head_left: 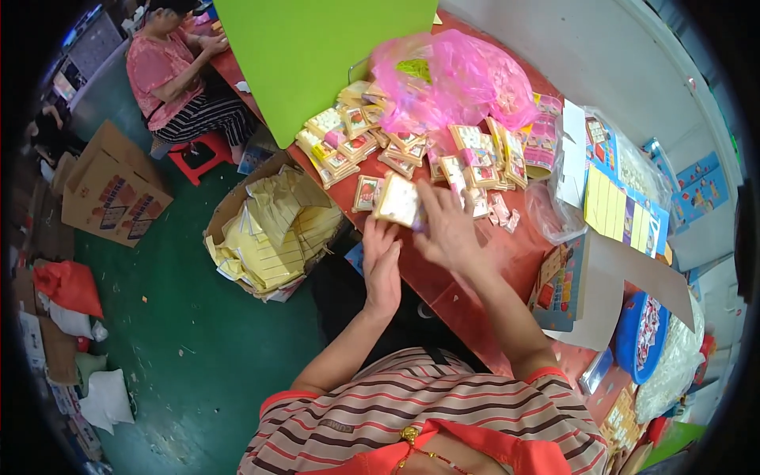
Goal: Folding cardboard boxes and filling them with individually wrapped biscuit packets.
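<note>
A small wood-edged board with a pale face (398, 199) is tilted above the front edge of the red table. On its right edge are the fingers of my right hand (450, 228), closed on it but slightly blurred. My left hand (383, 269) is just below the board, fingers stretched out with the tips at its lower edge; whether they bear it is hard to see. Next to the board lies a small wooden frame with a red strawberry picture (367, 192). Behind are loose piles of similar framed boards (340, 141), several with purple or yellow bands.
A pink plastic bag (451, 79) lies behind the piles, beside a green panel (317, 55). Yellow packaging fills a carton (273, 226) left of the table (507, 277). To the right stand an opened printed box (566, 285) and a blue basin (640, 336). Another person (174, 71) sits far left.
</note>
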A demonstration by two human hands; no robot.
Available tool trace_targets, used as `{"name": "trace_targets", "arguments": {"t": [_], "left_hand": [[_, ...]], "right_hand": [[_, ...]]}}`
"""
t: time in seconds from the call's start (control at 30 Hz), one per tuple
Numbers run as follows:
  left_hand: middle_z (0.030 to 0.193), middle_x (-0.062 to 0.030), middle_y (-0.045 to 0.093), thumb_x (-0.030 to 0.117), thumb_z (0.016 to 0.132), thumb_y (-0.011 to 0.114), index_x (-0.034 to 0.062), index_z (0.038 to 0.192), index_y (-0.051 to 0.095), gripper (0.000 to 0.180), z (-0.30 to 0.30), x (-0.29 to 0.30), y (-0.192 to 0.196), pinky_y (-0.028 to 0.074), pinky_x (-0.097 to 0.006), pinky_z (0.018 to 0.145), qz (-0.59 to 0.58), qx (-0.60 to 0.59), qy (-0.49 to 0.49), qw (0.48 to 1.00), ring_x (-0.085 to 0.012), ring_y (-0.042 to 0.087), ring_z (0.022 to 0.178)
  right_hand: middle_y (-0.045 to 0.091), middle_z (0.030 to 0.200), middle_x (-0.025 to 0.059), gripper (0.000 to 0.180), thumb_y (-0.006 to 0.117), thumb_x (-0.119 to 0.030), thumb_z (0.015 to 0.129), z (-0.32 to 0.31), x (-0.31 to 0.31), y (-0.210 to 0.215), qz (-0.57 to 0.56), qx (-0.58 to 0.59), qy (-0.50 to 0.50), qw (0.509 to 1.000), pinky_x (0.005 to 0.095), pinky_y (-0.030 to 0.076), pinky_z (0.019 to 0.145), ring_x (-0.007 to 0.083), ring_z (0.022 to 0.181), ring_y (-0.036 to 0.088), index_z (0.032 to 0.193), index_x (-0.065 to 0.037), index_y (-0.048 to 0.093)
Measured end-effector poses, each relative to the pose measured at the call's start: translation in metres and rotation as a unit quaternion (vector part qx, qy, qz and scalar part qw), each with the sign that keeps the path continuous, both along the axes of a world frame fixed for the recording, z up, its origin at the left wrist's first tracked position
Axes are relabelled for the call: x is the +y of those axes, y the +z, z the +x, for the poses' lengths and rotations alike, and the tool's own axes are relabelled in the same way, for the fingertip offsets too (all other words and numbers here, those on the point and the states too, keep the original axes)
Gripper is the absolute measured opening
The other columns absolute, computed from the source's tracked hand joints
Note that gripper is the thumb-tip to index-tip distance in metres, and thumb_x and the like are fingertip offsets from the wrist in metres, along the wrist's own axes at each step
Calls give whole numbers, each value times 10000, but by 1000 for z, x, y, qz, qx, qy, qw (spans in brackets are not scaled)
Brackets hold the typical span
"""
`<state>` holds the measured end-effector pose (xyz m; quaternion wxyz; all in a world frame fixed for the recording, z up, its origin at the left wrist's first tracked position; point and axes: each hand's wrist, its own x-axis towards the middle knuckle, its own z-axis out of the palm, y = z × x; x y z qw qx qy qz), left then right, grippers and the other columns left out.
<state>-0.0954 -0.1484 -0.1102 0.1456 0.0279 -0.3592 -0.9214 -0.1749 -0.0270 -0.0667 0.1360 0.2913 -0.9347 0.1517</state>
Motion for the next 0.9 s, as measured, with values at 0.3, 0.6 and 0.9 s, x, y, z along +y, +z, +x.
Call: {"name": "trace_targets", "arguments": {"t": [0.3,0.6,0.9], "left_hand": [[1216,-102,586,93,914,479,6,1282,487,378,-9,-33,-21,452,-407,979,195,-105,2,975,-231,576,1128],[1218,-104,588,106,919,512,16,1247,510,340,-1,-45,-23,422,-416,1017,232,-122,-27,965,-230,563,1149],[1253,-88,542,178,891,515,70,1366,422,496,-11,-20,-1,400,-391,1035,171,-84,-56,980,-231,517,1187]], "right_hand": [[430,1385,225,735,636,-334,774,-20,-20,-10,-25,-62,86,994,514,289,1047,383,1255,434,1395,-18,402],[545,1160,180,648,681,-294,746,-32,-22,-27,-48,-84,36,995,456,389,926,335,1074,522,1327,-66,509],[509,1202,183,675,654,-356,786,47,-20,-7,-86,-72,65,992,484,316,962,336,1114,482,1373,-72,478]]}}
